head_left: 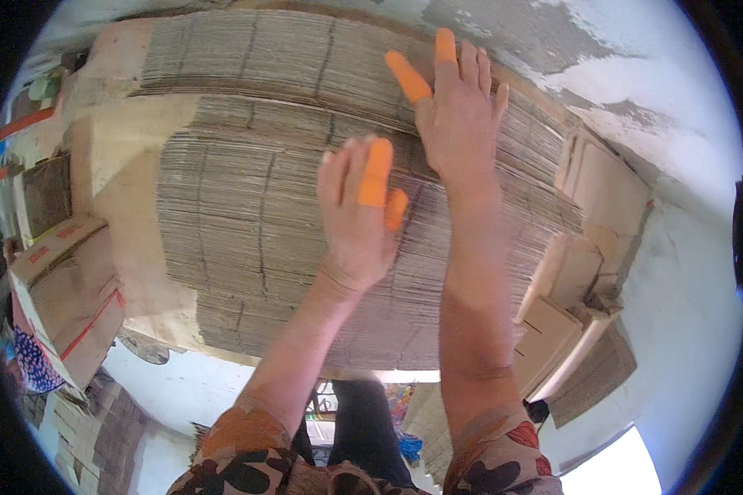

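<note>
Long rows of thin grey-brown cardboard sheets, packed edge to edge, lie in front of me; dark lines run across their edges. My left hand (357, 210) is over the near row (223, 206), its fingers loosely bent and holding nothing that I can see. Farther off and to the right, my right hand (462, 124) reaches over the far row (289, 58) with fingers stretched and thumb spread wide. Orange finger covers sit on the thumb and index finger of both hands. Whether the fingertips press on the sheets, I cannot tell.
The rows rest on a pale board (128, 165), bare at the left. An open cardboard box (70, 264) stands left of it. Flat cardboard pieces (545, 338) lean at the right. A wall with peeling paint (636, 91) rises beyond the far right side.
</note>
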`<state>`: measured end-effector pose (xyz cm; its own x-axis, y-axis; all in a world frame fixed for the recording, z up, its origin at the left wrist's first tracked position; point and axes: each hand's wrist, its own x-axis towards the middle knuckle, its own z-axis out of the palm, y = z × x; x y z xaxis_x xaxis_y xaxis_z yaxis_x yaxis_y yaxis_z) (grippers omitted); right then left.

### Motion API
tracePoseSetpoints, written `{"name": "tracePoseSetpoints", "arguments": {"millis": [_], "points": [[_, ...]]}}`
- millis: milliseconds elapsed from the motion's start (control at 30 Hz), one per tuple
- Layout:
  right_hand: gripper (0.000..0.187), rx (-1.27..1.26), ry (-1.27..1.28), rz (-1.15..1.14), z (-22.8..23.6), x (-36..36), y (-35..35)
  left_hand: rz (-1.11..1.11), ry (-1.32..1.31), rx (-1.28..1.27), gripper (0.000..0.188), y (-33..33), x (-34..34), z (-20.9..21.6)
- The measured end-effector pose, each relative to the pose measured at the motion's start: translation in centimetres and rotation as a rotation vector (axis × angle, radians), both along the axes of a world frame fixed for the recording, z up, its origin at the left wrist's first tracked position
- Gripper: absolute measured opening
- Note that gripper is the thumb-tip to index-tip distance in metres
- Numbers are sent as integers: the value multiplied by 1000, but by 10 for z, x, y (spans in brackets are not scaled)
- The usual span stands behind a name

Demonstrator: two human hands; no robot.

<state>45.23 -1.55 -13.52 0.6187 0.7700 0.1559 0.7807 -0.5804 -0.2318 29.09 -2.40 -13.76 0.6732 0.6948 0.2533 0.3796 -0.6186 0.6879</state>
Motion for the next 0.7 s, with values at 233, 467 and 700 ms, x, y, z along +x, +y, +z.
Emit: {"name": "tracePoseSetpoints", "arguments": {"millis": [233,467,700], "points": [[60,-15,-74,-71,-13,-11,-1,181,-101,-39,52,57,-44,32],[58,41,-133,-33,-14,-11,2,356,-157,-387,54,279,-129,-11],[50,95,-128,-37,-15,-7,1,458,-634,-984,51,291,-103,-51]]}}
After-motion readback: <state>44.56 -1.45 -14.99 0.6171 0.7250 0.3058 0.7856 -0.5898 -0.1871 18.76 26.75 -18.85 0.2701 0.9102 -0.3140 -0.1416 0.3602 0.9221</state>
